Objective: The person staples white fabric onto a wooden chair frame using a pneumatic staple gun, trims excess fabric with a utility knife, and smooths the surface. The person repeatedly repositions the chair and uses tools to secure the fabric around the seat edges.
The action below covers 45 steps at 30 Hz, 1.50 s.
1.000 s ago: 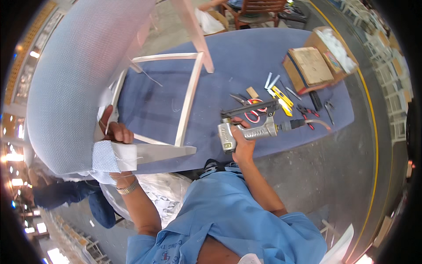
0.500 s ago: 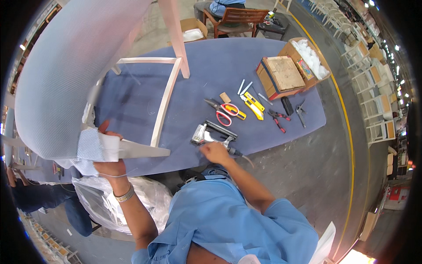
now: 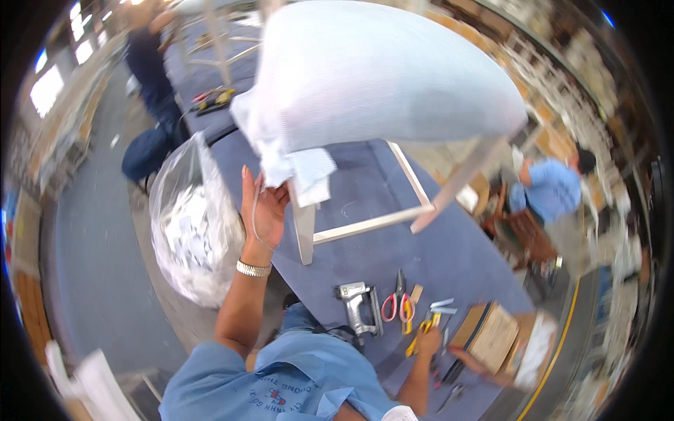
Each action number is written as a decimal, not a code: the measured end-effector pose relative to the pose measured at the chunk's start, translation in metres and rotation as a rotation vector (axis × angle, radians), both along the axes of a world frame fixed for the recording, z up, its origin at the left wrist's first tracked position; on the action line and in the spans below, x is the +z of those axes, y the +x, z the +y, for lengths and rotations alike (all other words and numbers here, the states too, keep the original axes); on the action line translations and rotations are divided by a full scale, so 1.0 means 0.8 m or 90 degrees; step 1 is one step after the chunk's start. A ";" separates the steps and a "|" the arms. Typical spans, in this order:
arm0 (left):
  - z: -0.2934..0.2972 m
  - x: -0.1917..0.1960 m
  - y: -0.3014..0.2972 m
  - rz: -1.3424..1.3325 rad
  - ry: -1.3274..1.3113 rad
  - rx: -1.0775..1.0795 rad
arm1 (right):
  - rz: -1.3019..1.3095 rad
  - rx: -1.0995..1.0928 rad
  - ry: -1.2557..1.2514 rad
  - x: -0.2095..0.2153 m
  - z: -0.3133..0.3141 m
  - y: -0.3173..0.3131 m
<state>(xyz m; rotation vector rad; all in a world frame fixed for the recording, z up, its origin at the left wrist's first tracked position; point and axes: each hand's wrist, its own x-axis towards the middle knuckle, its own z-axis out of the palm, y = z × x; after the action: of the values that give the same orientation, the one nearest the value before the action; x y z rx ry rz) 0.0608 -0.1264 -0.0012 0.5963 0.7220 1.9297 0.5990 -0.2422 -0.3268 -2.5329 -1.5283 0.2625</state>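
Observation:
The upholstered chair (image 3: 379,77) lies tipped on the table, its pale blue fabric cover bulging upward. A loose flap of fabric (image 3: 312,172) hangs over one white wooden leg (image 3: 305,231). My left hand (image 3: 267,214) is beside that leg, palm showing and fingers apart, just under the flap. A thin pale cord (image 3: 255,224) loops across the palm. My right hand (image 3: 427,342) is at the yellow utility knife (image 3: 413,345), fingers closed on it and partly hiding it. A staple gun (image 3: 360,309) and red-handled scissors (image 3: 398,303) lie left of it.
Two cardboard boxes (image 3: 491,337) stand at the table's right end, near pliers (image 3: 453,396). A clear bag of scraps (image 3: 193,238) sits on the floor at left. One person (image 3: 151,70) stands at far left; another (image 3: 551,186) sits at right.
My view has swung left, so the chair now appears farther right. My right hand has left the staple gun and reached the utility knife. My left hand stays by the fabric, its palm now visible.

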 end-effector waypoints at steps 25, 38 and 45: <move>0.005 0.046 0.036 0.428 0.101 0.268 | -0.263 1.005 0.449 0.662 0.169 -0.403; 0.012 0.042 0.032 0.455 0.142 0.301 | -0.406 0.989 0.351 0.670 0.176 -0.435; 0.010 0.043 0.032 0.455 0.128 0.304 | -0.443 1.000 0.377 0.671 0.176 -0.440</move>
<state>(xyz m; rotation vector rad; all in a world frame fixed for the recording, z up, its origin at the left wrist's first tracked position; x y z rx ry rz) 0.0865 -0.1182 0.0332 1.3770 1.2014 2.2429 0.2470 -0.1011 0.2097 -0.5395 -2.8611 -0.8360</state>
